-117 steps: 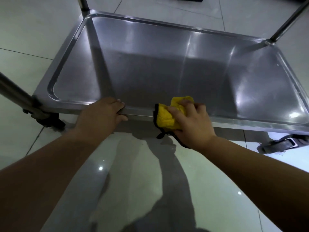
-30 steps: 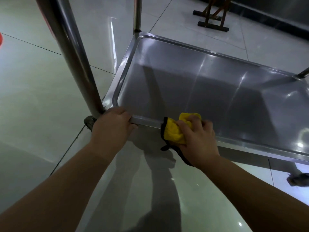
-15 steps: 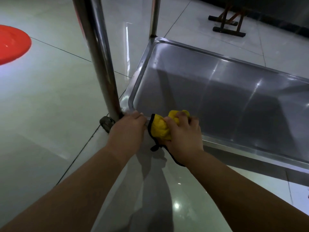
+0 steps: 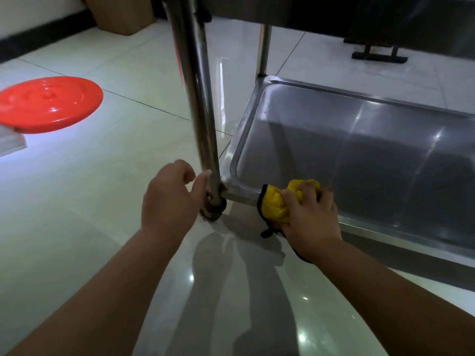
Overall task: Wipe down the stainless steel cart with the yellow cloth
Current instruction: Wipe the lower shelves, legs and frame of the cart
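Right hand (image 4: 312,218): fingers curled over the bunched yellow cloth (image 4: 276,202), gripping it and pressing it onto the near rim of the cart's bottom shelf (image 4: 334,140).
Yellow cloth: crumpled, black-edged, sat on the front rim just right of the near-left corner; a black-trimmed end hung below the rim, under the hand.
Left hand (image 4: 169,199): held nothing; fingers loosely bent, thumb extended toward the near-left post (image 4: 198,98), its tip at or just beside the post; contact could not be judged.
Near-left post: upright steel tube, met the shelf at its corner, with a caster (image 4: 213,209) beneath.
Far-left post (image 4: 263,50): stood at the shelf's rear left corner.
Bottom shelf: shallow steel tray, reflective, dark shadow across its middle.
Floor (image 4: 102,201): glossy pale tiles.
Red lid (image 4: 48,104): round, on the left, well apart from the cart.
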